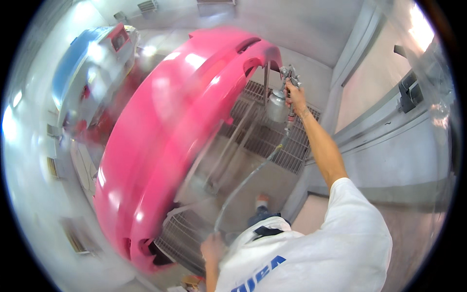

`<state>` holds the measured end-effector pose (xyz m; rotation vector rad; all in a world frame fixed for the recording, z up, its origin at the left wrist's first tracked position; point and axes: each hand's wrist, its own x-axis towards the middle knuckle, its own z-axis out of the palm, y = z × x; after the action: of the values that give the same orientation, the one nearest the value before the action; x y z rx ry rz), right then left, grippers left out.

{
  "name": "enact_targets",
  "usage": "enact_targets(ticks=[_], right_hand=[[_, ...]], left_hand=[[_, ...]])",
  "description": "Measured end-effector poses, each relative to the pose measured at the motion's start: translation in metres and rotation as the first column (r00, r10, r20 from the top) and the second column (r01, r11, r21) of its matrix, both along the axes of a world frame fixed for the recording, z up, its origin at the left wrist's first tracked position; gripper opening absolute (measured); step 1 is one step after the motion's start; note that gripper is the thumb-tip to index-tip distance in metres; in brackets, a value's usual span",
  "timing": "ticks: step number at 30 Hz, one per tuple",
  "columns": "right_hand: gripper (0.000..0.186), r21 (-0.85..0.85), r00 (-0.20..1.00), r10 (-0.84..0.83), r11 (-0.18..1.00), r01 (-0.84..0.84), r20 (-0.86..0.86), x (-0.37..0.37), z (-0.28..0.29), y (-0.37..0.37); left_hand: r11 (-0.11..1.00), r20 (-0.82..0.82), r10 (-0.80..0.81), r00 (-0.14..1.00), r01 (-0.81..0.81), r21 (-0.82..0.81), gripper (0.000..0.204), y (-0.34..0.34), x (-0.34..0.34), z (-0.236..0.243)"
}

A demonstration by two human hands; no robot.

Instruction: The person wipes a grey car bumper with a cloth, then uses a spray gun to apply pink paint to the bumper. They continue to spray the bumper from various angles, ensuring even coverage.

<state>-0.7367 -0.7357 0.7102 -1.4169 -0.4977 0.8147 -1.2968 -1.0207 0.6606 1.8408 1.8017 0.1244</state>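
My right hand [296,97], arm stretched far out, is closed round the handle of a metal spray gun [290,75] with a silver paint cup [277,106] hanging under it. The gun is beside the far end of a glossy pink car bumper [160,131], apart from it. From the gun's handle an air hose [248,180] runs back toward me. Low in the view, my left hand [213,247] is closed on that hose, its fingers slightly blurred. A metal stand [266,80] shows under the bumper's far end.
Floor gratings [287,146] lie below the bumper. Beyond it on the left are a blue car part [80,58] and other red and grey parts. A pale wall with a framed door [374,73] rises on the right. Haze and glare blur parts of the view.
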Motion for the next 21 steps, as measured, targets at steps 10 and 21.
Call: enact_targets(ticks=[10, 21], right_hand=[[0.026, -0.122, 0.813, 0.209, 0.978, -0.17, 0.544, -0.183, 0.028, -0.09], [0.022, -0.371, 0.269, 0.897, 0.397, -0.84, 0.351, -0.373, 0.109, -0.22]], left_hand=[[0.943, -0.144, 0.242, 0.96, -0.267, -0.197, 0.045, -0.048, -0.078, -0.024], [0.893, -0.235, 0.215, 0.948, -0.288, -0.345, 0.043, -0.181, -0.188, -0.069]])
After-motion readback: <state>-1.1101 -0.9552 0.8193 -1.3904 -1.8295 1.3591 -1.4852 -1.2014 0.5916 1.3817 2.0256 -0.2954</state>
